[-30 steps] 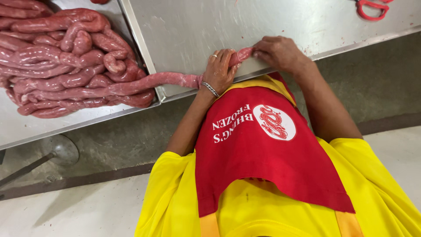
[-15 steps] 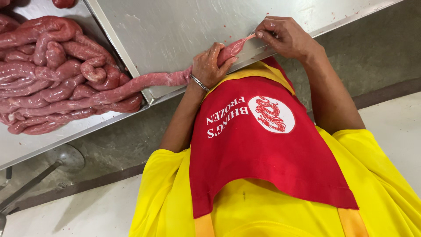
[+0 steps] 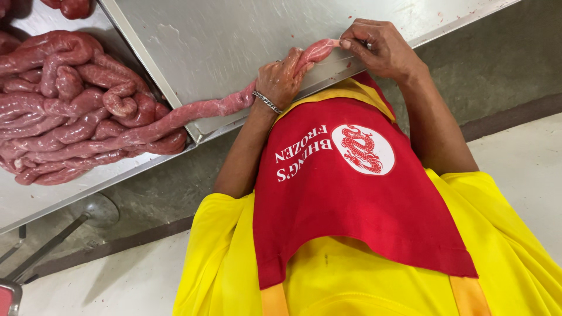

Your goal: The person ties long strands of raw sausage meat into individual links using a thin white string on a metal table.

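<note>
1. Sausage rope [image 3: 205,110]: long axis runs from the heaped coils [image 3: 70,111] up-right along the steel table [image 3: 234,41] edge.
2. Pink, mottled, glossy casing.
3. Left hand [image 3: 280,79] is clenched round it; right hand [image 3: 380,50] pinches its end.

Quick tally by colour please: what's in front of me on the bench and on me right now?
Pink-red: 1 sausage rope in a coiled pile, gripped by left hand and right hand
Silver: 2, steel table, bracelet
Red: 1 apron
Yellow: 1 shirt
Total: 5
</note>
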